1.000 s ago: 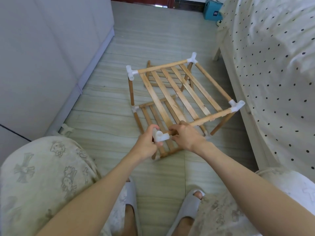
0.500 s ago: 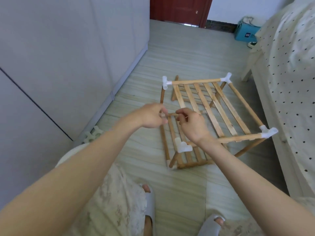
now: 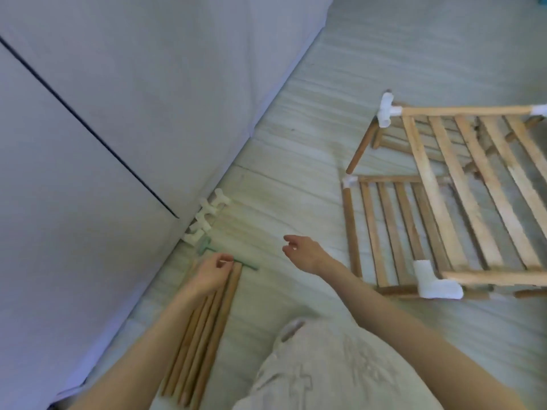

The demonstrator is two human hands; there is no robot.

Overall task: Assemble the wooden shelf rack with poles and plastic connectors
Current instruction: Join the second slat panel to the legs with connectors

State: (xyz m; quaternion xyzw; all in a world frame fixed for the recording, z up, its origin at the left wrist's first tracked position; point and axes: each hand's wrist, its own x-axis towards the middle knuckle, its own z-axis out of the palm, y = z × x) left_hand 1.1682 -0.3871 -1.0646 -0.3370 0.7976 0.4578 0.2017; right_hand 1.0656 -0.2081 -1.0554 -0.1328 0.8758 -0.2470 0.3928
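The half-built wooden rack (image 3: 461, 184) stands on the floor at the right, with slatted shelves and white plastic corner connectors (image 3: 435, 284). A bundle of loose wooden poles (image 3: 204, 329) lies on the floor by the wall at the lower left. My left hand (image 3: 211, 273) is over the upper ends of these poles, fingers loosely curled; no pole is lifted. My right hand (image 3: 305, 254) hovers above the floor between the poles and the rack, fingers relaxed and holding nothing. Several spare white connectors (image 3: 207, 217) lie against the wall beyond the poles.
A thin green T-shaped tool (image 3: 236, 261) lies across the top of the poles, just past my left hand. A grey cabinet wall (image 3: 133, 113) runs along the left. My knee in patterned fabric (image 3: 334, 365) fills the bottom centre.
Both hands have let go of the rack and moved left. My view swung left too, so the poles and spare connectors by the wall now show.
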